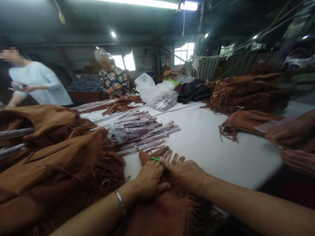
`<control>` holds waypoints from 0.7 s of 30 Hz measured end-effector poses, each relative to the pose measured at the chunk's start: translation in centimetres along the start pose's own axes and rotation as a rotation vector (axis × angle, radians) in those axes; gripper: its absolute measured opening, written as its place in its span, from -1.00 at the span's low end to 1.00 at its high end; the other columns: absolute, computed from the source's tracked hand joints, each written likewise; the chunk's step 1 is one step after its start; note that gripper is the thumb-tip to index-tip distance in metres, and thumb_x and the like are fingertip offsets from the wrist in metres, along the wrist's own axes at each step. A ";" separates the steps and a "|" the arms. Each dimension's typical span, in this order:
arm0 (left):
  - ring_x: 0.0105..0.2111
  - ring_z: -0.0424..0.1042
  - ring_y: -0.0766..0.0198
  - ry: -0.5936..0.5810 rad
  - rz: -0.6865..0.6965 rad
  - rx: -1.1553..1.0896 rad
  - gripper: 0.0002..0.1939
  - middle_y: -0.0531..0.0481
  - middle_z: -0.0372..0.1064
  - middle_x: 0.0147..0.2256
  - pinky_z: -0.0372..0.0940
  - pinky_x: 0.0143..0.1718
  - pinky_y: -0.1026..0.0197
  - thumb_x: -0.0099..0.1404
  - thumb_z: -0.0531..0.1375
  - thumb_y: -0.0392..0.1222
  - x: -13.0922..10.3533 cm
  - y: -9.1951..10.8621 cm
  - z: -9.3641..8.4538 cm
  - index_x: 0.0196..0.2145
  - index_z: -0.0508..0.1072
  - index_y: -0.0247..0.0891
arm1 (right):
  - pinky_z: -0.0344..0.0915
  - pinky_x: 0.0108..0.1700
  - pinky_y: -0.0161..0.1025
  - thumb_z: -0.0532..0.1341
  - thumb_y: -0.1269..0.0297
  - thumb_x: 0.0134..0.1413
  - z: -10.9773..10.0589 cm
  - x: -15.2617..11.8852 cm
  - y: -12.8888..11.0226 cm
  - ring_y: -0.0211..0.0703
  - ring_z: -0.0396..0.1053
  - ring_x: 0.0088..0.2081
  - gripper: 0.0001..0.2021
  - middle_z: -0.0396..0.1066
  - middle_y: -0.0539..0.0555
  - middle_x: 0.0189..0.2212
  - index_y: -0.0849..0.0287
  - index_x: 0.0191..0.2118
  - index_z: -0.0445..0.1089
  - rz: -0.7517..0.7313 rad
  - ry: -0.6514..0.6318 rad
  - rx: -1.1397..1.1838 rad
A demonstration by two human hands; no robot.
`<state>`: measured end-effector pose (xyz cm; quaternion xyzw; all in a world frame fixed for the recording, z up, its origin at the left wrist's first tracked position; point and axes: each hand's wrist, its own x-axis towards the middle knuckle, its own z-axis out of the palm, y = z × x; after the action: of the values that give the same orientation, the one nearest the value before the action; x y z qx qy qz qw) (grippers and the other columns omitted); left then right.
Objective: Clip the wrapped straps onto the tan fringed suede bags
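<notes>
On fringed edge (165, 152) — left hand (150, 179) rests (right (188, 175) too).

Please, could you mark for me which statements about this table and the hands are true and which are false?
1. A silver bracelet is on the wrist of the left hand. True.
2. The tool at the right hand is red. False: the right hand has a thin green tool.
3. Both hands are over a brown fringed bag. True.
4. The white plastic bag is nearer to the hands than the wrapped straps. False: the wrapped straps are nearer, and the white plastic bag lies beyond them.
5. The person in the pale blue top is on the left side of the view. True.
</notes>
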<state>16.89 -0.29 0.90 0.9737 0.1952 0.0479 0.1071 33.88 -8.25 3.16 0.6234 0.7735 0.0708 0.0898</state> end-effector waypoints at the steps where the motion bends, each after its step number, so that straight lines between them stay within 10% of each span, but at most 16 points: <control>1: -0.03 0.19 0.03 0.007 0.018 -0.015 -0.38 -0.17 0.23 0.00 0.10 0.03 0.00 0.16 0.09 0.16 -0.3 -0.1 -0.1 0.07 0.19 -0.27 | 0.29 -0.45 -0.24 -0.04 0.42 0.14 0.2 0.3 -0.8 -0.01 0.44 -0.37 -0.35 0.42 0.22 -0.29 -0.02 0.29 -0.34 -0.016 -0.020 -0.010; 8: -0.15 0.24 0.06 0.008 0.056 -0.051 -0.49 -0.09 0.29 -0.14 0.16 -0.06 0.01 0.12 0.12 0.17 -0.9 -0.1 -0.7 -0.10 0.30 -0.23 | 0.31 -0.43 -0.23 -0.07 0.48 0.13 1.1 1.2 0.3 -0.03 0.44 -0.40 -0.38 0.41 0.22 -0.41 0.08 0.30 -0.25 0.089 -0.079 -0.120; 14: -0.19 0.23 0.11 -0.010 0.071 -0.104 -0.58 -0.02 0.29 -0.20 0.16 -0.10 0.03 0.08 0.18 0.13 -1.9 0.2 -0.8 -0.21 0.31 -0.19 | 0.29 -0.36 -0.17 -0.09 0.51 0.12 3.2 1.0 6.4 0.01 0.45 -0.33 -0.33 0.44 0.22 -0.30 -0.03 0.29 -0.34 0.358 -0.189 -0.088; 21: -0.19 0.23 0.10 -0.024 0.064 -0.089 -0.55 -0.06 0.28 -0.19 0.14 -0.11 0.03 0.11 0.14 0.17 -1.9 -0.2 -0.4 -0.18 0.29 -0.21 | 0.14 -0.11 0.11 -0.14 0.54 0.11 2.0 -3.0 13.3 0.08 0.41 -0.24 -0.39 0.46 0.33 -0.31 0.32 0.30 -0.28 0.645 -0.154 -0.082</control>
<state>15.05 -0.82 1.14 0.9742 0.1605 0.0484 0.1511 47.57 -8.35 4.29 0.8354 0.5240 0.0791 0.1459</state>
